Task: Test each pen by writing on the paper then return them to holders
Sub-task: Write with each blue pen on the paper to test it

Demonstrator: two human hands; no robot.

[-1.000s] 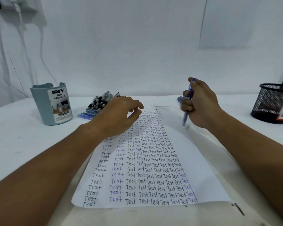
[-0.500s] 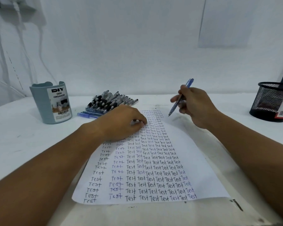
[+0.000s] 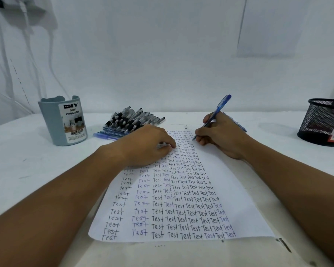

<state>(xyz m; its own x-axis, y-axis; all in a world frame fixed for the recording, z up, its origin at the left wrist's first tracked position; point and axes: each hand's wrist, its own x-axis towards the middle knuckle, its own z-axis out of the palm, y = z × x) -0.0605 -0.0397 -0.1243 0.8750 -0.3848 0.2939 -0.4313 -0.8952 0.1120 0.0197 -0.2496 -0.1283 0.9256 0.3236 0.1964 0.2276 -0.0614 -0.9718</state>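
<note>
A white sheet of paper [image 3: 237, 195] covered in rows of the word "Test" lies in front of me on the white table. My right hand [image 3: 223, 136] grips a blue pen [image 3: 219, 108] in a writing hold, its tip touching the paper near the top right of the writing. My left hand [image 3: 145, 146] rests palm down on the paper's upper left part, fingers pressing it flat. A pile of black and blue pens [image 3: 130, 120] lies behind my left hand. A grey-blue desk organizer cup [image 3: 63, 123] stands at the left, a black mesh holder [image 3: 324, 124] at the right.
A white wall runs close behind the table, with cables hanging at the left. Another blue pen [image 3: 239, 126] lies partly hidden behind my right hand. Small dark marks dot the table [image 3: 27, 170] near its front edge.
My right hand turned the blue pen from upright to a writing hold and lowered its tip onto the paper. My left hand came down from hovering and settled flat on the paper.
</note>
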